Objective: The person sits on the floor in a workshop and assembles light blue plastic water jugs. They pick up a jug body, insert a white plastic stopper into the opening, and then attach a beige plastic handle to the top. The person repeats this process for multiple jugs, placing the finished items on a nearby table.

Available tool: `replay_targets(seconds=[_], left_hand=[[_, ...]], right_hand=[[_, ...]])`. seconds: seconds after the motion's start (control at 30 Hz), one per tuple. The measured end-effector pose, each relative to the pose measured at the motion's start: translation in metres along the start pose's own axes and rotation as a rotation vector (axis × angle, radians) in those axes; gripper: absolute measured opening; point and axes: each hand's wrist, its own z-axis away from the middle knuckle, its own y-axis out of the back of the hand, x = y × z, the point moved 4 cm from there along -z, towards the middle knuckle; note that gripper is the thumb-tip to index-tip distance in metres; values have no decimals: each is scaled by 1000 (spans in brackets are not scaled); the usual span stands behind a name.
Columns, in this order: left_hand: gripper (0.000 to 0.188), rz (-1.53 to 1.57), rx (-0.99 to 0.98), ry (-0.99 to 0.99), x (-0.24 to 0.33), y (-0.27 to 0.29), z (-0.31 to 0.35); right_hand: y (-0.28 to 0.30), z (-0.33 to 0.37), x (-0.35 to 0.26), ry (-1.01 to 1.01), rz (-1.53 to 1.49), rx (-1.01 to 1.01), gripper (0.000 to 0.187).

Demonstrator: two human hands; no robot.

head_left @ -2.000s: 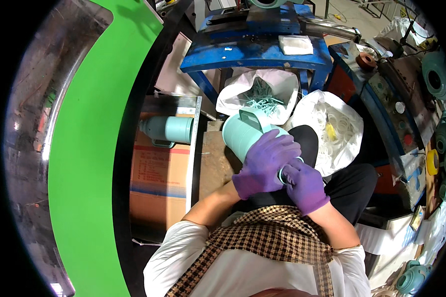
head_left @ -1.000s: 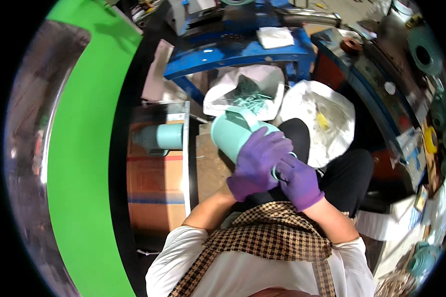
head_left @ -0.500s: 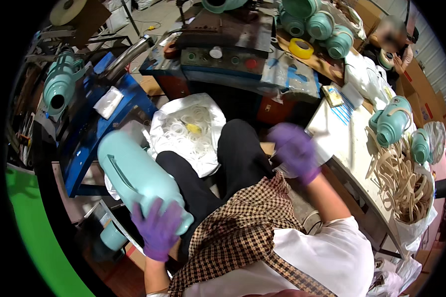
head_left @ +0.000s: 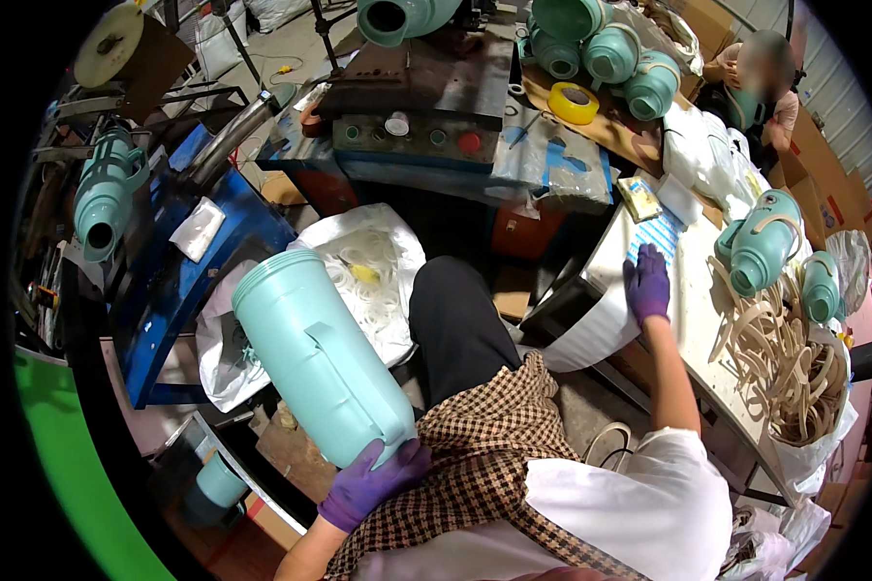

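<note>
A mint-green plastic flask shell (head_left: pixel 325 358) with a moulded side handle leans across my lap, its wide threaded end pointing away to the upper left. My left hand (head_left: pixel 373 482), in a purple glove, is closed round its near, narrower end. On the right, my right hand (head_left: pixel 648 284), also purple-gloved, lies with fingers stretched out at the near edge of a blue-and-white striped sheet (head_left: pixel 657 235) on the white table (head_left: pixel 693 315). Whether a fingertip has picked up part of the sheet is too small to tell.
A white bag (head_left: pixel 402 237) of clear rings stands between my knees and the machine (head_left: pixel 407 140). A blue stand (head_left: pixel 228 223) is at left. Several finished-looking flasks, yellow tape (head_left: pixel 573 103) and beige straps (head_left: pixel 775 358) lie around. Another person (head_left: pixel 761 92) sits at the far right.
My right hand has moved right and away, onto the striped sheet. The flask shell has turned so its threaded end shows, and my left hand has shifted right and nearer with it.
</note>
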Motion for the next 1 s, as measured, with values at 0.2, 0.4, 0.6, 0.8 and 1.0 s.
replay_targets(seconds=[0.2, 0.4, 0.6, 0.8, 1.0], left_hand=[[53, -9, -58, -76, -2, 5, -4], [45, 169, 20, 36, -3, 8, -1], [40, 112, 26, 36, 1, 3, 6], [38, 113, 28, 41, 0, 3, 4], [38, 21, 30, 22, 8, -2, 7]], right_hand=[[22, 24, -5, -11, -365, 129, 38], [20, 11, 4, -227, -431, 28, 27], [37, 3, 3, -165, -484, -178, 29], [23, 2, 14, 61, -645, -34, 33], [15, 0, 6, 7, -475, 110, 30]])
